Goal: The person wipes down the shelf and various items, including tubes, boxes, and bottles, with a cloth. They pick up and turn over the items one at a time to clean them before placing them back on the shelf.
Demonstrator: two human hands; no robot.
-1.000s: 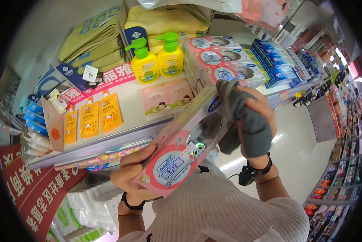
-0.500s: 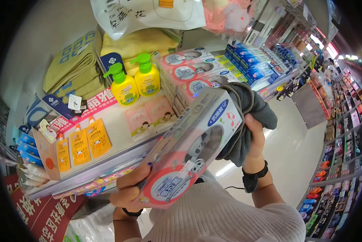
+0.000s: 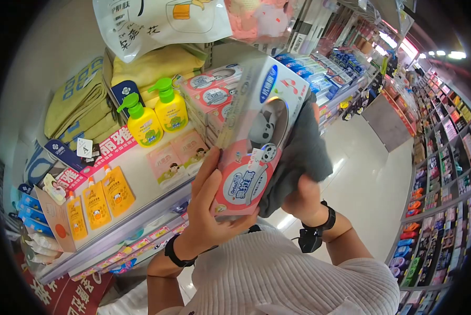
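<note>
Shop aisle; box [image 3: 254,139] between hands [image 3: 206,210].

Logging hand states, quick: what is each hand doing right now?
Left hand: closed on the pink box, gripping its lower end.
Right hand: holding the grey cloth against the box's back.

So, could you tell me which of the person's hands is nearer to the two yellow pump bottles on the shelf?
The left. The left hand grips the pink box's lower end on the side facing the yellow pump bottles; the right hand is behind the grey cloth, farther away.
</note>
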